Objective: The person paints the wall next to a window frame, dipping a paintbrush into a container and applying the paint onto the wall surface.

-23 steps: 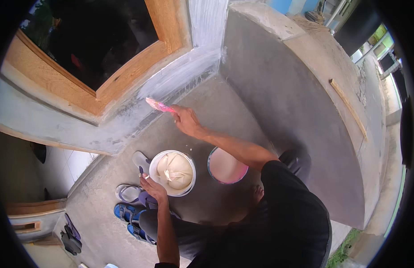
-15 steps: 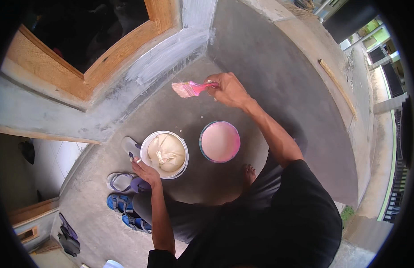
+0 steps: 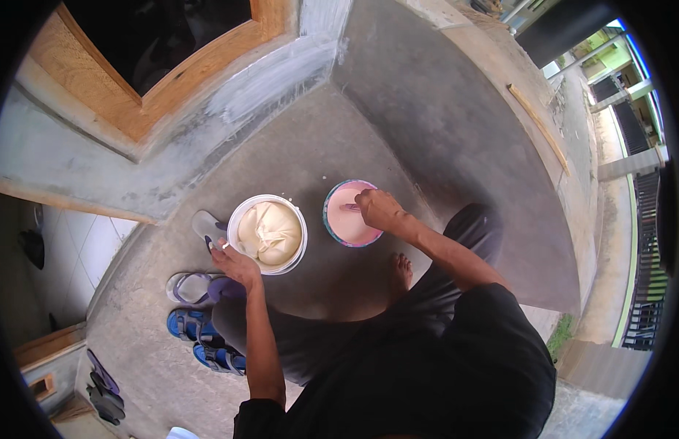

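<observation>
My right hand [image 3: 387, 214] grips the handle of a paintbrush [image 3: 350, 207], which points down into a small pail [image 3: 327, 221] of pale pink paint. The bristles are hidden in the paint. To the left stands a white bucket [image 3: 284, 271] with a knotted, cream-coloured plastic bag [image 3: 270, 223] inside. Beside this bucket's near left rim is my left hand [image 3: 240, 265], its fingers extended. Between them is a small white stick that looks like a cigarette [image 3: 225, 246].
Several sandals [image 3: 189, 287] lie left of the white bucket. A low grey wall [image 3: 456, 124] runs along the right, meeting the partly white-brushed house wall [image 3: 270, 77] under a wooden window frame [image 3: 178, 69]. My bare foot [image 3: 400, 274] rests near the pail.
My right hand has come down and nearer, taking the paintbrush from above the floor into the pink paint. My left hand stays beside the white bucket. The view has shifted slightly.
</observation>
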The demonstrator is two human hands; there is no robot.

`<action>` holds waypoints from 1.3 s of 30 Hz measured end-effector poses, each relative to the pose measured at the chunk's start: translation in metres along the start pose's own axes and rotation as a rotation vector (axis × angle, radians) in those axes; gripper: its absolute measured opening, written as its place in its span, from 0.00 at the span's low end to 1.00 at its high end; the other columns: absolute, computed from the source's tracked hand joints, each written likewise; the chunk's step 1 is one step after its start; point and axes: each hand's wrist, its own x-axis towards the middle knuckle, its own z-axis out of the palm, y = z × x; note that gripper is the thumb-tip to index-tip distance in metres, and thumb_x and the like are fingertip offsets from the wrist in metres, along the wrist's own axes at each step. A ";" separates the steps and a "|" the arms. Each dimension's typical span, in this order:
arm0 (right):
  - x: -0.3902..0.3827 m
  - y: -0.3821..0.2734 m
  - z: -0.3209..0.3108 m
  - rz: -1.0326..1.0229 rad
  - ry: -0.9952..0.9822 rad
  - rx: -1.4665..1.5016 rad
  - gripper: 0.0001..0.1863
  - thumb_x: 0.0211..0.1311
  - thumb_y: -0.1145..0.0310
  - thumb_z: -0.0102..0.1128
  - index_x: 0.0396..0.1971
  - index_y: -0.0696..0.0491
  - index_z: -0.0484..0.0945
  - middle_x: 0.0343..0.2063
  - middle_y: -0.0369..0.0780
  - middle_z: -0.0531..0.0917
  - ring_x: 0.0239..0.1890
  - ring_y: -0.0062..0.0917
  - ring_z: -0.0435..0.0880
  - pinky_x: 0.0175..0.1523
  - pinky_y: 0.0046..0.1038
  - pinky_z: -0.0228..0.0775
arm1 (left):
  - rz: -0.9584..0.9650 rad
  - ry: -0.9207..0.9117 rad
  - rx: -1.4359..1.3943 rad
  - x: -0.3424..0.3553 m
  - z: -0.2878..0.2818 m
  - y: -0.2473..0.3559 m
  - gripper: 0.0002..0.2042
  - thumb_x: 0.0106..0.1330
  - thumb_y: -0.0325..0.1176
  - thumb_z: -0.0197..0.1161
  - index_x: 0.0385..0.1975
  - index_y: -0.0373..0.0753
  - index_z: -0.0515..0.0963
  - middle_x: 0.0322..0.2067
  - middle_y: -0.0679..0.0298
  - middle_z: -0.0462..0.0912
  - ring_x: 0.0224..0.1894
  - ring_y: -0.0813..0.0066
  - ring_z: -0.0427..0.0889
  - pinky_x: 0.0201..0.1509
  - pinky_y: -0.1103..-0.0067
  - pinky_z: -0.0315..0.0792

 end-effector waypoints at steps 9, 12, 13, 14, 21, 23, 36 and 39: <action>0.006 0.021 0.047 -0.016 0.007 -0.023 0.12 0.62 0.72 0.50 0.36 0.59 0.83 0.37 0.51 0.85 0.41 0.46 0.84 0.49 0.41 0.76 | 0.032 0.008 0.054 -0.002 0.004 -0.004 0.36 0.72 0.56 0.41 0.61 0.23 0.62 0.59 0.35 0.64 0.61 0.38 0.64 0.64 0.56 0.57; 0.002 0.013 0.030 -0.001 0.049 -0.010 0.11 0.57 0.74 0.50 0.33 0.59 0.82 0.34 0.52 0.84 0.38 0.48 0.84 0.46 0.43 0.76 | 0.003 0.019 0.034 -0.001 0.001 0.001 0.36 0.73 0.56 0.41 0.61 0.23 0.62 0.59 0.35 0.64 0.60 0.37 0.65 0.64 0.56 0.59; -0.002 0.005 0.017 0.016 0.091 0.010 0.10 0.54 0.76 0.50 0.31 0.60 0.82 0.31 0.54 0.84 0.35 0.50 0.84 0.42 0.45 0.77 | -0.009 0.034 0.029 -0.002 -0.002 0.001 0.36 0.73 0.56 0.41 0.61 0.23 0.62 0.59 0.35 0.64 0.60 0.37 0.65 0.63 0.56 0.59; -0.005 0.003 0.006 0.020 0.088 0.009 0.10 0.54 0.76 0.50 0.31 0.60 0.82 0.31 0.54 0.84 0.35 0.50 0.84 0.42 0.45 0.77 | -0.010 0.030 0.029 -0.002 -0.003 0.003 0.36 0.73 0.56 0.41 0.61 0.23 0.62 0.59 0.35 0.64 0.60 0.37 0.65 0.63 0.56 0.59; -0.017 -0.004 -0.046 0.144 0.046 -0.016 0.12 0.50 0.75 0.52 0.31 0.59 0.84 0.31 0.55 0.84 0.35 0.50 0.84 0.45 0.44 0.78 | -0.029 0.017 -0.002 0.000 -0.003 0.010 0.36 0.72 0.56 0.42 0.61 0.23 0.63 0.58 0.35 0.65 0.59 0.38 0.66 0.62 0.56 0.60; -0.017 -0.002 -0.047 0.164 0.042 -0.031 0.12 0.49 0.75 0.53 0.30 0.59 0.84 0.29 0.55 0.83 0.34 0.50 0.84 0.44 0.44 0.78 | -0.014 0.027 -0.010 -0.001 -0.003 0.010 0.36 0.72 0.56 0.42 0.61 0.23 0.63 0.58 0.35 0.65 0.59 0.38 0.66 0.62 0.57 0.60; -0.029 -0.027 -0.043 0.158 0.020 -0.126 0.10 0.52 0.78 0.48 0.30 0.61 0.80 0.27 0.55 0.83 0.30 0.49 0.84 0.37 0.45 0.77 | -0.011 0.020 -0.016 -0.001 -0.002 0.006 0.36 0.73 0.56 0.42 0.60 0.21 0.63 0.59 0.34 0.65 0.64 0.39 0.60 0.68 0.58 0.52; -0.040 -0.037 -0.051 0.077 0.050 -0.082 0.13 0.54 0.78 0.47 0.36 0.62 0.79 0.28 0.55 0.83 0.30 0.49 0.84 0.37 0.46 0.77 | -0.011 0.004 -0.024 -0.005 -0.003 0.013 0.36 0.73 0.56 0.41 0.60 0.20 0.62 0.59 0.34 0.65 0.64 0.39 0.59 0.68 0.58 0.52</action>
